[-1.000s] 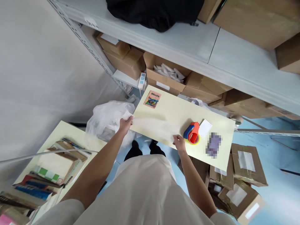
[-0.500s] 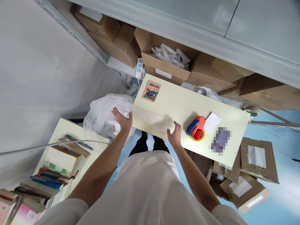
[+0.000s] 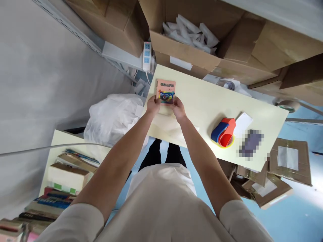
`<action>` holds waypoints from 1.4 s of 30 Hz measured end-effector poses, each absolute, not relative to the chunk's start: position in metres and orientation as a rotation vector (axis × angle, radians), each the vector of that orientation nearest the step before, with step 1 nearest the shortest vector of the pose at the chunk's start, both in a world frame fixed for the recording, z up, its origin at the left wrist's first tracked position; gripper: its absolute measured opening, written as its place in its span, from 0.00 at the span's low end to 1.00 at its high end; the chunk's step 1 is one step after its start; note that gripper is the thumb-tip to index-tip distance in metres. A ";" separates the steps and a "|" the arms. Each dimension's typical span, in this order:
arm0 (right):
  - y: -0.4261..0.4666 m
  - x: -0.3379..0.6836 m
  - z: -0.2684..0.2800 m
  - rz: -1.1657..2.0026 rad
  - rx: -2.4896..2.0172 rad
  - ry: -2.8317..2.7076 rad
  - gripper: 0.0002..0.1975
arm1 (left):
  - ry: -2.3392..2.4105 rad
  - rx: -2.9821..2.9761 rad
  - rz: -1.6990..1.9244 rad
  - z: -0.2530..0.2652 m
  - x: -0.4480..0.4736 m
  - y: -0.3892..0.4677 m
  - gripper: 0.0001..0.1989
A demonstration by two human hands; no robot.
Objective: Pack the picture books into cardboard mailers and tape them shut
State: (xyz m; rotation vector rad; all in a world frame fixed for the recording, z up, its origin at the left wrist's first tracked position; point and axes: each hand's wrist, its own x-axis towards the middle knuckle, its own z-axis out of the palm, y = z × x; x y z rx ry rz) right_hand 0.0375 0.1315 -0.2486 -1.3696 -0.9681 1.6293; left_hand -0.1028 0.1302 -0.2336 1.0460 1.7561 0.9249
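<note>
A small pink book [image 3: 166, 88] with a colourful picture on its cover is gripped at its lower corners, over the far left part of the cream table [image 3: 199, 97]. My left hand [image 3: 153, 105] is closed on its left edge, thumb on the cover. On the right edge my right hand [image 3: 178, 107] holds it the same way. Below the hands, a white sheet or sleeve [image 3: 168, 127] lies flat along the table's near edge, partly hidden by my right forearm. Fingers under the book are hidden.
A red and blue tape dispenser [image 3: 224, 132], a white card [image 3: 243, 124] and a blurred-out dark object [image 3: 251, 144] lie on the table's right. An open carton [image 3: 184, 50] of white packets stands behind. A white plastic bag [image 3: 113, 117] and books [image 3: 68, 176] are at left.
Both hands have moved from the white sheet up to the pink book and taken hold of it. The book now sits straighter. The camera view has shifted.
</note>
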 end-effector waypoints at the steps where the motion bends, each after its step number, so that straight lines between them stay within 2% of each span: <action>1: 0.127 0.040 -0.243 1.632 -1.364 -0.982 0.21 | 1.718 0.987 0.922 -0.229 -0.101 0.124 0.19; 4: 0.096 0.060 -0.216 1.497 -1.487 -0.973 0.19 | 1.523 0.859 0.897 -0.209 -0.093 0.090 0.18; 8: 0.019 0.099 -0.187 1.327 -1.723 -0.806 0.19 | 1.339 0.828 0.657 -0.192 -0.072 0.026 0.24; 13: -0.055 0.130 -0.191 1.271 -1.939 -0.746 0.15 | 1.383 1.135 0.547 -0.199 -0.042 -0.028 0.29; 17: -0.060 0.138 -0.204 1.142 -2.110 -0.818 0.15 | 1.380 1.408 0.400 -0.206 -0.024 -0.031 0.31; 20: -0.054 0.141 -0.211 0.933 -2.226 -0.984 0.17 | 1.428 1.709 0.199 -0.203 -0.014 -0.028 0.33; 24: -0.062 0.135 -0.218 0.707 -2.300 -1.178 0.24 | 1.475 2.008 -0.104 -0.195 -0.007 -0.032 0.37; 28: -0.073 0.124 -0.225 0.810 -2.206 -1.055 0.35 | 1.407 2.099 -0.249 -0.195 -0.006 -0.038 0.37; 32: -0.062 0.130 -0.230 1.103 -2.043 -0.615 0.42 | 1.421 2.084 -0.273 -0.195 -0.005 -0.036 0.36; 34: -0.053 0.139 -0.230 1.266 -1.955 -0.510 0.41 | 1.423 2.060 -0.265 -0.194 -0.005 -0.034 0.35; 36: -0.046 0.145 -0.230 1.328 -1.953 -0.590 0.34 | 1.415 2.041 -0.247 -0.193 -0.005 -0.033 0.35; 39: -0.044 0.146 -0.225 1.124 -2.146 -0.881 0.24 | 1.408 2.025 -0.225 -0.191 -0.005 -0.034 0.36; 42: -0.049 0.137 -0.218 0.900 -2.222 -1.028 0.28 | 1.423 2.013 -0.226 -0.191 -0.005 -0.034 0.37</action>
